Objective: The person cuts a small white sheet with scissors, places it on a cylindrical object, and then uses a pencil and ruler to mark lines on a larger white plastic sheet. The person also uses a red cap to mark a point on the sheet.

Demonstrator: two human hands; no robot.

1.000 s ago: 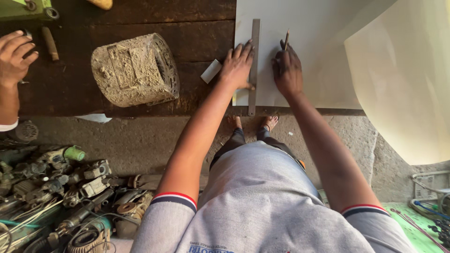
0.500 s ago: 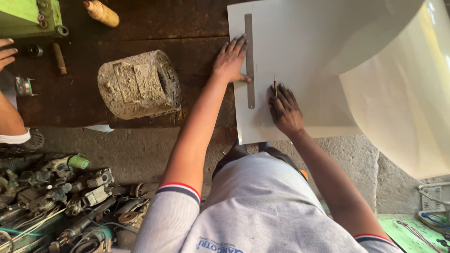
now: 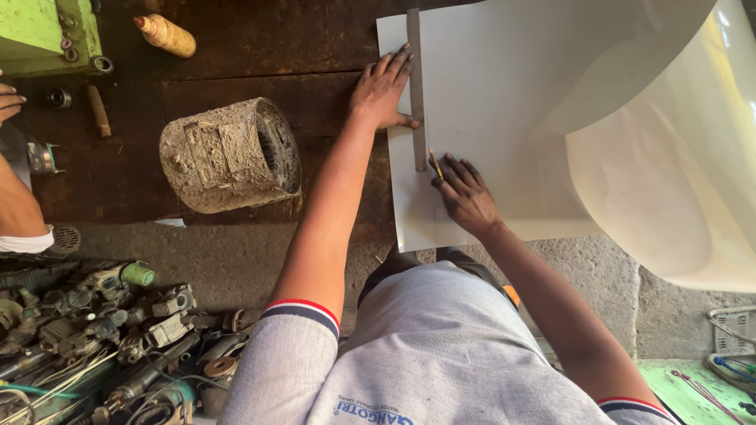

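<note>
A large white sheet [image 3: 512, 94] lies over the dark wooden bench, its right side curling up into a roll. A long metal ruler [image 3: 415, 79] rests along the sheet's left edge. My left hand [image 3: 383, 90] presses flat on the ruler, fingers spread across it. My right hand [image 3: 465, 193] grips a pencil [image 3: 435, 164] whose tip touches the sheet just right of the ruler's near end.
A dusty cylindrical motor housing [image 3: 232, 153] lies on the bench [image 3: 236, 47] to the left. A yellow-tan bottle [image 3: 165, 35] and a green machine [image 3: 47, 35] sit at the far left. Another person's hand [image 3: 9, 102] shows at the left edge. Power tools [image 3: 94, 330] pile on the floor.
My right hand with the pencil has slid toward me along the ruler. My left hand stays pressed on the ruler. The view has tilted downward.
</note>
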